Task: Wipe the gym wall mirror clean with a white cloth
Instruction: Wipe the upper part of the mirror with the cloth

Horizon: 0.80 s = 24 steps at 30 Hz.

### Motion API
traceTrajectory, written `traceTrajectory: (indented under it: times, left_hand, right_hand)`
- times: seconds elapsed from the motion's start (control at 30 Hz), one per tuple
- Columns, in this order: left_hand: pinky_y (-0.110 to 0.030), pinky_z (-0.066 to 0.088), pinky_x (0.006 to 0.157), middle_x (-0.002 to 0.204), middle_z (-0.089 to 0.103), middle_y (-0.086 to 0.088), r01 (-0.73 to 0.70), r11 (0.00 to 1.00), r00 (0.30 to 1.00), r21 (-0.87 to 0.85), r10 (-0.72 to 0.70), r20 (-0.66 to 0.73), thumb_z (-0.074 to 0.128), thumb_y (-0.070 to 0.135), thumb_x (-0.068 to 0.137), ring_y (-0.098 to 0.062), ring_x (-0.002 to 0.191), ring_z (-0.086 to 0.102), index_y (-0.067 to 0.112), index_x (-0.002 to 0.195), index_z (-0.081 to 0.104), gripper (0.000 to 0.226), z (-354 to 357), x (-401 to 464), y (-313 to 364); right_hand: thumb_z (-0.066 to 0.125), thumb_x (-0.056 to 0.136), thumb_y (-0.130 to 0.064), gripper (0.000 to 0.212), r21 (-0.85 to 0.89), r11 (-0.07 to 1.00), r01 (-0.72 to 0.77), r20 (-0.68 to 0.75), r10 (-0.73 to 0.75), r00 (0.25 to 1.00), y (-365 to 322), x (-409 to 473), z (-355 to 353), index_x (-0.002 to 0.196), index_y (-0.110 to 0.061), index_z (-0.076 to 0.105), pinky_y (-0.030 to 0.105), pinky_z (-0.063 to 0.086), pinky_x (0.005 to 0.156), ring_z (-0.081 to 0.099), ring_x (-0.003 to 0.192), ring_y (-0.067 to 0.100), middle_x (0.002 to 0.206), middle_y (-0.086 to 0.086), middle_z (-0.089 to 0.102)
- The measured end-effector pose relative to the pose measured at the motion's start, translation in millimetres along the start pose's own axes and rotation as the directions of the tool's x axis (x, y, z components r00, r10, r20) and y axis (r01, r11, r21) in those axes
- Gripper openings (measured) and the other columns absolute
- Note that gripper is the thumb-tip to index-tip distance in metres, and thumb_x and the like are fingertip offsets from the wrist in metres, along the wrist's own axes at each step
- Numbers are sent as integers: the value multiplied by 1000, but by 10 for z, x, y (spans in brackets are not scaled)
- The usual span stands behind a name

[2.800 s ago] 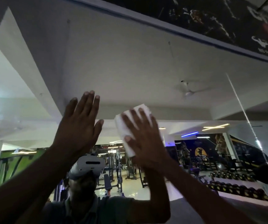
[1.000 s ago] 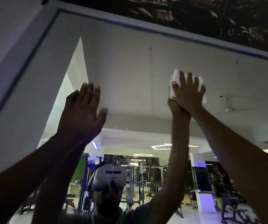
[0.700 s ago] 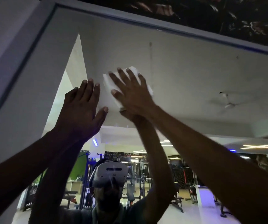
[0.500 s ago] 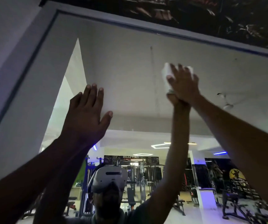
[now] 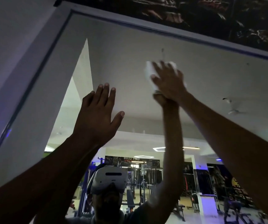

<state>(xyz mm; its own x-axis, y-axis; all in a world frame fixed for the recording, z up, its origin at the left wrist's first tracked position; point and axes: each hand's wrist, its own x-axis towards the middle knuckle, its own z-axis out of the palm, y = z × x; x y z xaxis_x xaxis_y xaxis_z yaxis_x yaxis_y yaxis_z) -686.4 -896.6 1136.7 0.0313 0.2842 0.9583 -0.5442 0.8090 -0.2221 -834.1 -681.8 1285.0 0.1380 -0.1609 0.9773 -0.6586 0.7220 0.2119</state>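
Mirror point(image 5: 194, 81) fills view. My left hand point(image 5: 97, 117) at 9 o'clock – flat, fingers straight, bracing glass. My right hand point(image 5: 168, 83) at 12 presses white cloth point(image 5: 148, 70), fingers spread. Best: overlap strokes, even pressure, reach top frame.

Mirrored lettering on a dark banner point(image 5: 132, 160) reflected in the mirror point(image 5: 130, 50), readable only in part as "CLUB" reversed. Red scrawled marks on the dark poster point(image 5: 211, 12) above the mirror's top edge, not legible. Partial yellow letters at the mirror's lower right, unreadable.
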Motion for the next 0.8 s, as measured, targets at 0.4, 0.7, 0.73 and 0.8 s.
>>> traceTrajectory:
  times: [0.4,0.7,0.73,0.8]
  left_hand:
    - [-48,17,126,172,22,-21,-4,1000,1000,-10,5,26,23,55,105,-34,161,19,6,165,24,78,-58,14,12]
    - [-47,13,129,172,17,-23,35,994,991,-100,-22,135,23,47,103,-35,162,14,1,165,22,77,-382,-599,200]
    - [-48,12,129,172,16,-23,27,994,991,-107,-13,133,24,46,104,-35,162,13,0,165,21,76,-388,-777,262]
    - [-52,14,129,172,17,-24,21,992,992,-124,-5,124,26,42,105,-36,162,13,0,165,21,73,-392,-1036,351]
  right_hand:
    - [23,108,-55,69,61,987,152,-38,-149,988,-960,-1877,142,170,-32,3,56,-10,130,-8,164,29,177,2,-7]
    - [8,107,-61,72,2,930,-367,-65,366,928,315,-2238,41,168,-26,23,64,25,122,26,158,36,174,9,25]
    - [7,107,-61,73,-2,917,-398,-91,397,914,133,-2334,60,169,-25,22,65,25,122,25,158,38,174,11,24]
    - [12,107,-58,71,-11,953,-301,-65,300,952,-483,-2662,40,170,-26,14,64,15,127,13,162,39,176,12,13]
